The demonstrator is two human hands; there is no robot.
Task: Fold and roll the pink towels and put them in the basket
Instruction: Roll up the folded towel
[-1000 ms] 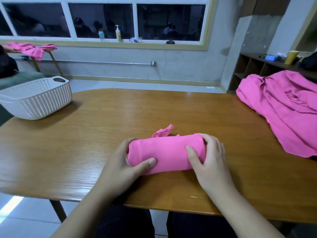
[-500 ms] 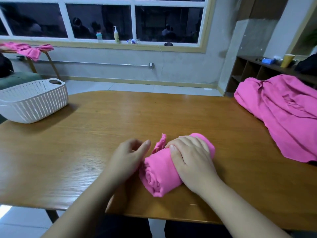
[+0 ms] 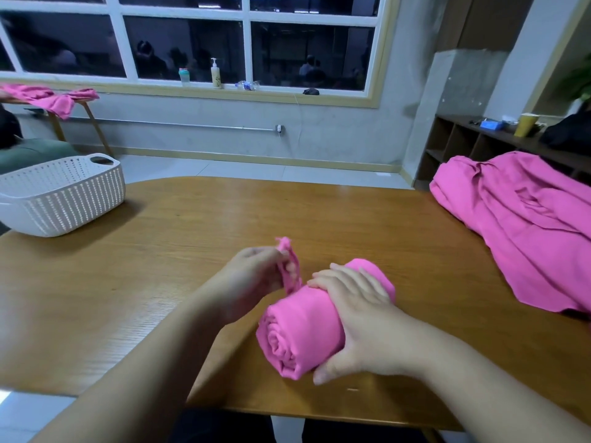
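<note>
Rolled towel [image 3: 307, 330]: lower middle of the frame, on our tabletop [image 3: 192, 251], spiral end facing us.
Right hand [image 3: 358, 318]: fingers wrapped over the roll.
Left hand [image 3: 252, 282]: fingers pinched the loose tail.
Basket [image 3: 64, 196]: far left, well apart.
Towel pile [image 3: 527, 225]: right edge.

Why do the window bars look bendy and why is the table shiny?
Head view: the wide lens curves the window frame near the edges; light glares off the table by the left hand, which looks slightly motion-blurred; the rolled towel is sharp.
</note>
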